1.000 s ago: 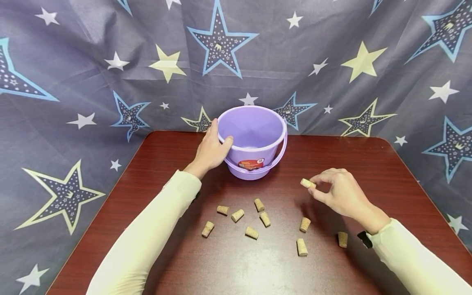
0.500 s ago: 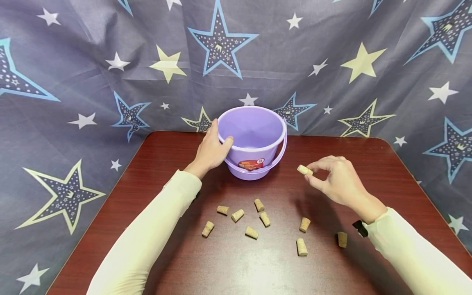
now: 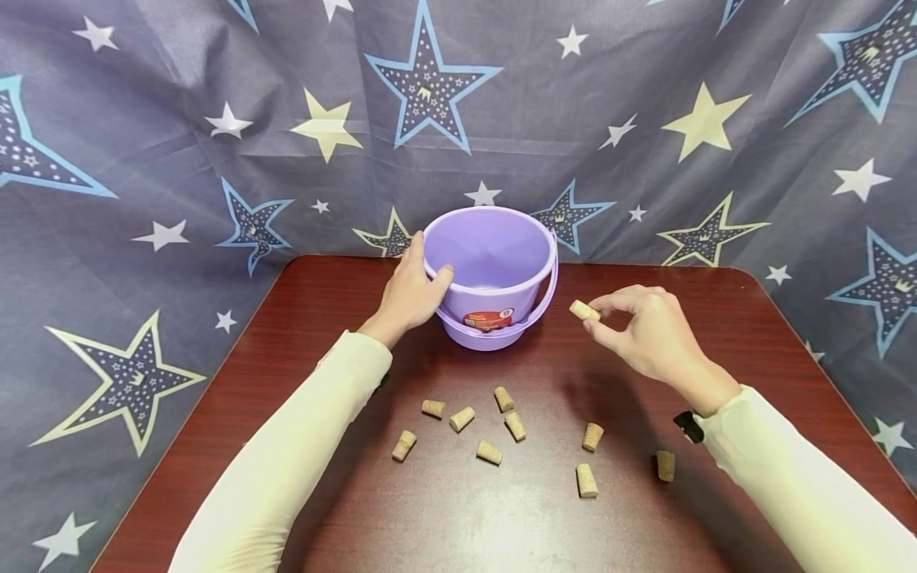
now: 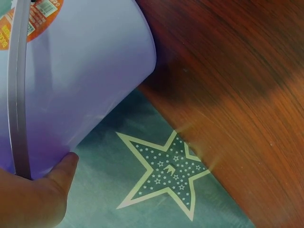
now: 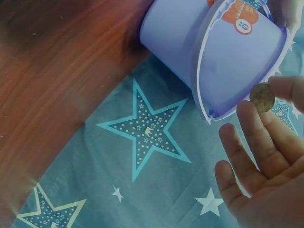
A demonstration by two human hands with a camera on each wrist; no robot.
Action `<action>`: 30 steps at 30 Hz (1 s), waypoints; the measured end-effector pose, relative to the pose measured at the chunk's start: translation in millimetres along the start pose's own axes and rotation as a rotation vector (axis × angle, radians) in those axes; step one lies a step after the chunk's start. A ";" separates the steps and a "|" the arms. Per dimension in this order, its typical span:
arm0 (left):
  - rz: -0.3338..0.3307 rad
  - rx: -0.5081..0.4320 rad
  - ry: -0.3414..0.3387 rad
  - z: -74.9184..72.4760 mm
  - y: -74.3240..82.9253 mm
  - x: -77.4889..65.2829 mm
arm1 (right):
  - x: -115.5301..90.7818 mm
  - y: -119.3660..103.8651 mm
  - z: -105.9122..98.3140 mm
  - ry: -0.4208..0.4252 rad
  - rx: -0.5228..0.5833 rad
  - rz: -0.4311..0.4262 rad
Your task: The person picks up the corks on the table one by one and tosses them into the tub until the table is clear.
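Note:
A purple plastic bucket [image 3: 481, 306] with a red label stands upright near the far side of the table. My left hand [image 3: 410, 296] holds its left side at the rim, thumb toward the front and fingers farther back. Between the thumb and fingers of my right hand [image 3: 648, 334] is a cork [image 3: 585, 310], held above the table to the right of the bucket. Its round end, a brown cork [image 5: 262, 97] face, shows in the right wrist view, overlapping the bucket's rim there. The other fingers of that hand extend below it.
Several loose corks lie on the dark red table [image 3: 337, 493] in front of the bucket, among them one cork [image 3: 489, 452] near the middle and one cork [image 3: 665, 465] below the right forearm. A star-patterned cloth [image 3: 272, 143] hangs behind the table.
My right hand has moved up and slightly left, carrying the cork closer to the bucket. The left hand, bucket and corks on the table keep their places.

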State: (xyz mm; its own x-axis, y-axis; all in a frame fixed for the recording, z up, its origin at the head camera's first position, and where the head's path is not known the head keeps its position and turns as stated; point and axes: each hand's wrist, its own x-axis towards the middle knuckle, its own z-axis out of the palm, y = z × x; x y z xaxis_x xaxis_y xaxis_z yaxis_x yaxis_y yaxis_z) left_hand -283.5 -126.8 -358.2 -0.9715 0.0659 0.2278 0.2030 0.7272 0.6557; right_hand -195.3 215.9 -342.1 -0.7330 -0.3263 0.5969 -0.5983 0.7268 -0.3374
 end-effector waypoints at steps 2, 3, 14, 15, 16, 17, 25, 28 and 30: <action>-0.002 -0.002 -0.003 -0.1 0.4 0.0 | 3.2 -0.9 0.3 0.004 0.002 -0.002; -0.003 -0.002 -0.004 -0.1 0.6 -0.1 | 4.8 -1.4 0.3 0.006 0.002 -0.002; -0.010 -0.003 -0.008 -0.8 1.1 -0.4 | 24.4 -8.6 1.0 0.022 0.012 0.024; -0.010 -0.003 -0.010 -0.8 1.1 -0.4 | 25.9 -9.2 1.1 0.024 0.012 0.026; -0.010 -0.003 -0.011 -0.7 1.2 -0.4 | 27.3 -9.7 1.2 0.025 0.012 0.030; -0.010 -0.004 -0.011 -0.7 1.2 -0.4 | 28.7 -10.2 1.5 0.025 0.011 0.033; -0.004 -0.001 -0.006 -1.0 1.3 0.3 | 41.2 -14.1 4.5 0.027 0.012 0.037; -0.006 -0.004 -0.006 -0.8 1.2 0.1 | 45.9 -15.3 5.8 0.023 0.011 0.042; -0.009 -0.005 -0.008 -0.6 1.2 -0.1 | 48.7 -15.9 6.7 0.019 0.007 0.050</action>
State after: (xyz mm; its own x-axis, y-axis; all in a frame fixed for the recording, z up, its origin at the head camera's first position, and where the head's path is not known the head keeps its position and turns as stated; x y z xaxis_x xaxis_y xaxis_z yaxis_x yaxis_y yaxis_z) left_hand -283.1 -126.4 -357.0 -0.9742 0.0653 0.2163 0.1953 0.7245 0.6610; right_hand -223.7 184.4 -312.6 -0.7556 -0.2777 0.5932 -0.5633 0.7377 -0.3722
